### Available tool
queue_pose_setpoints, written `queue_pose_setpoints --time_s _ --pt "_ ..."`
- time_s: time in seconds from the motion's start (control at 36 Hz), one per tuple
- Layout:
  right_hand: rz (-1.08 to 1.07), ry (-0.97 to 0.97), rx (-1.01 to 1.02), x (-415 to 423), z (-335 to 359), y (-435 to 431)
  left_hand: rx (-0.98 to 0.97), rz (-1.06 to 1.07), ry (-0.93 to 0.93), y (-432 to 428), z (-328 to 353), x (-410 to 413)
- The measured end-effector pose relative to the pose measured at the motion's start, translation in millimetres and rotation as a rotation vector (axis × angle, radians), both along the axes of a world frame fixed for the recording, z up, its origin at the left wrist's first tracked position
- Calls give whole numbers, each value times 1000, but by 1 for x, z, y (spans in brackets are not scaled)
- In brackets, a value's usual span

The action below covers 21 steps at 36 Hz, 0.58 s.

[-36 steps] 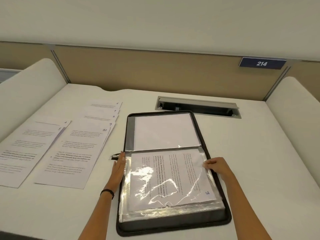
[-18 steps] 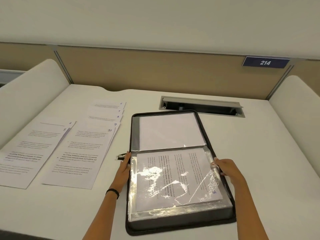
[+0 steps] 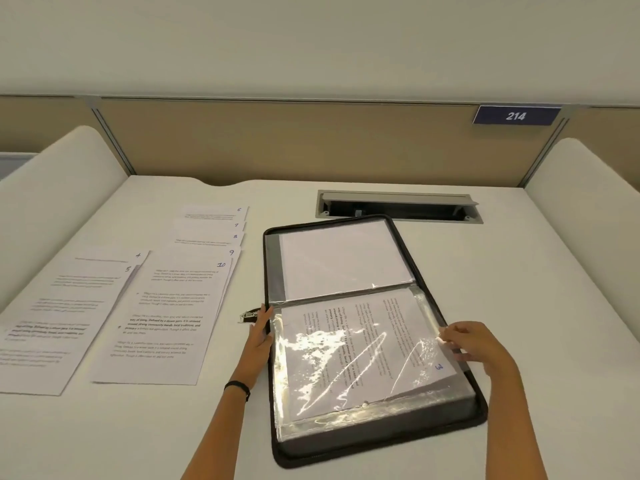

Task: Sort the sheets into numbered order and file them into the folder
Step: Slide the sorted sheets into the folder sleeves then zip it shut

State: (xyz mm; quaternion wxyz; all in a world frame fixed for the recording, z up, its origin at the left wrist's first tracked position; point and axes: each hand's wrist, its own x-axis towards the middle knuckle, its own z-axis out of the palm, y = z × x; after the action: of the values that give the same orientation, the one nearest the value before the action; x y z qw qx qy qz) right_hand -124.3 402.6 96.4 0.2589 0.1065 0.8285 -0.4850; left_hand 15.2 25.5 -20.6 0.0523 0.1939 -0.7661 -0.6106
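Presently, on the white worktop (image 3: 536,306), from the left: two printed sheets (image 3: 65,317) are lying at the far left edge, the one numbered 5 overlapping the one numbered 4. Just beside them a fanned pile (image 3: 166,313) is lying, its corners showing 6, 7, 8, 9 and, on top, 10. Near the pile's right side a metal zip pull (image 3: 247,315) is sticking out from the folder's left rim. The left grip (image 3: 259,336), released, is resting flat with straight fingers along that rim; a dark wristband (image 3: 237,388) is sitting on its wrist. The black folder (image 3: 381,441) is lying open in the middle of the worktop, turned slightly. In its far half a blank sheet (image 3: 343,261) is showing under plastic. In its near half sheet 3 (image 3: 360,341) is sitting inside a glaring clear sleeve (image 3: 287,375), the number at the near right corner. The right grip (image 3: 474,344) is pinching the sleeve's right edge with curled fingers. Behind the folder a grey cable hatch (image 3: 398,206) is sitting sunk into the worktop. On the partition, far right, a blue plate (image 3: 516,116) is reading 214.
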Motion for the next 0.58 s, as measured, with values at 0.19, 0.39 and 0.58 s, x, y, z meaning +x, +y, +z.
queue_pose_setpoints --time_s 0.19,0.39,0.58 --pt "-111 17 -67 11 7 -2 52 35 45 6 7 3" --pt "-242 180 -118 15 11 -9 52 -6 34 8 18 5" --pt "-357 282 -160 13 15 -17 22 -98 47 0 16 10"
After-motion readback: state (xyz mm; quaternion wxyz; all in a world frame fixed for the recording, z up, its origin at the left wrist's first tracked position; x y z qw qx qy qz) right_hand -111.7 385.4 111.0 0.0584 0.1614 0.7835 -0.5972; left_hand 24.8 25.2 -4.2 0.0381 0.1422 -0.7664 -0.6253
